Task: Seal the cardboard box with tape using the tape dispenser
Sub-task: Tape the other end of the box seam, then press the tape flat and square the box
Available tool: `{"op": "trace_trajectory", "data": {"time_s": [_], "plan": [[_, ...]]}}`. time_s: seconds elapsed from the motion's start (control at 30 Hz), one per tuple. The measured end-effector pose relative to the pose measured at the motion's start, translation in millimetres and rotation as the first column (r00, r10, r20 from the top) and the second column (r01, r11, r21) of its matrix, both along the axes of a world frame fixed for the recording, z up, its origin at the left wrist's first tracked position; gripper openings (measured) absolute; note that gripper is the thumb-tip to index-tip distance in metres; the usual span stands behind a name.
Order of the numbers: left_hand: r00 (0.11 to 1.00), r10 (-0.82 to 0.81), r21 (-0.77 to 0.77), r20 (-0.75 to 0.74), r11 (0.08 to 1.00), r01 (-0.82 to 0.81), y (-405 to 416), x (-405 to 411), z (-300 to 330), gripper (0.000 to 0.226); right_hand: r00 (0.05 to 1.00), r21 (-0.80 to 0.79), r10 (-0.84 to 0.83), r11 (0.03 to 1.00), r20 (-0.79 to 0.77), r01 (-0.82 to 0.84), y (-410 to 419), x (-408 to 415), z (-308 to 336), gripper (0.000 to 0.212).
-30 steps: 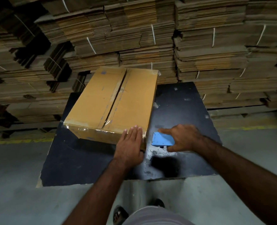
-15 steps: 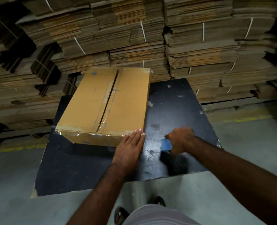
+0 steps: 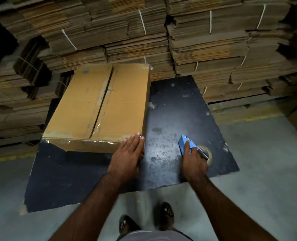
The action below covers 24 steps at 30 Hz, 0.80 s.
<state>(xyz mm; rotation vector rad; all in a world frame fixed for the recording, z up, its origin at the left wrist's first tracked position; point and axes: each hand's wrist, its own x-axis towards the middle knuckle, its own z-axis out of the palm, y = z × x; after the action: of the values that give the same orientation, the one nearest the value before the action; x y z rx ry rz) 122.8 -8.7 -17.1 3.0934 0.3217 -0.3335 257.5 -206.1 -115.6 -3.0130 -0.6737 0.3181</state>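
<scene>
Box: a cardboard box (image 3: pixel 99 108) lies on the left part of a dark bench (image 3: pixel 187 115), its top flaps meeting along a centre seam, clear tape along the near edge.
Left hand: the left hand (image 3: pixel 128 157) rests flat on the box's near right corner, fingers straight and together.
Right hand: the right hand (image 3: pixel 194 162) has its grip closed round a blue tape dispenser (image 3: pixel 187 145), held over the bench well right of the box, the tape roll (image 3: pixel 206 153) beside the fingers.
Backdrop: strapped stacks of flattened cartons (image 3: pixel 161 32) rise behind the bench.
</scene>
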Motion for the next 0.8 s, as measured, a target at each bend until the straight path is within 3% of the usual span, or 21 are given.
{"op": "trace_trajectory", "data": {"time_s": [0.2, 0.27, 0.33, 0.4, 0.5, 0.57, 0.67, 0.73, 0.8], "plan": [[1.0, -0.01, -0.01, -0.025, 1.0, 0.01, 1, 0, -1, 0.105, 0.997, 0.032, -0.016, 0.999, -0.077, 0.019, -4, 3, 8, 0.073], [1.0, -0.005, -0.016, -0.015, 1.0, 0.005, 1, 0, -1, 0.102, 0.997, 0.058, 0.009, 0.998, -0.075, -0.004, -5, 8, 24, 0.067], [1.0, -0.007, -0.029, -0.013, 1.0, 0.007, 1, -1, 0, 0.096, 0.996, -0.017, 0.052, 0.998, -0.07, -0.053, -5, 19, 42, 0.053], [0.999, 0.005, -0.13, 0.033, 0.992, 0.0, 4, -3, 1, 0.091, 0.995, -0.051, 0.066, 0.996, -0.077, -0.07, 0, 28, 65, 0.041], [0.967, 0.144, -0.385, 0.209, 0.921, -0.054, 13, -9, 7, 0.084, 0.994, 0.044, 0.107, 0.993, -0.026, -0.106, 21, 34, 93, 0.032], [0.892, 0.287, -0.482, 0.348, 0.871, -0.092, 24, -19, 11, 0.075, 0.984, 0.178, 0.177, 0.968, 0.005, -0.175, 45, 26, 107, 0.034], [0.701, 0.515, -0.583, 0.493, 0.794, -0.172, 49, -40, 16, 0.061, 0.943, 0.398, 0.33, 0.86, 0.042, -0.319, 90, 2, 119, 0.033], [0.534, 0.673, -0.656, 0.512, 0.708, -0.263, 72, -57, 20, 0.047, 0.898, 0.505, 0.438, 0.765, 0.045, -0.399, 124, -20, 125, 0.04], [0.329, 0.834, -0.755, 0.443, 0.545, -0.364, 98, -76, 23, 0.027, 0.848, 0.575, 0.527, 0.675, 0.063, -0.462, 159, -45, 128, 0.05]]}}
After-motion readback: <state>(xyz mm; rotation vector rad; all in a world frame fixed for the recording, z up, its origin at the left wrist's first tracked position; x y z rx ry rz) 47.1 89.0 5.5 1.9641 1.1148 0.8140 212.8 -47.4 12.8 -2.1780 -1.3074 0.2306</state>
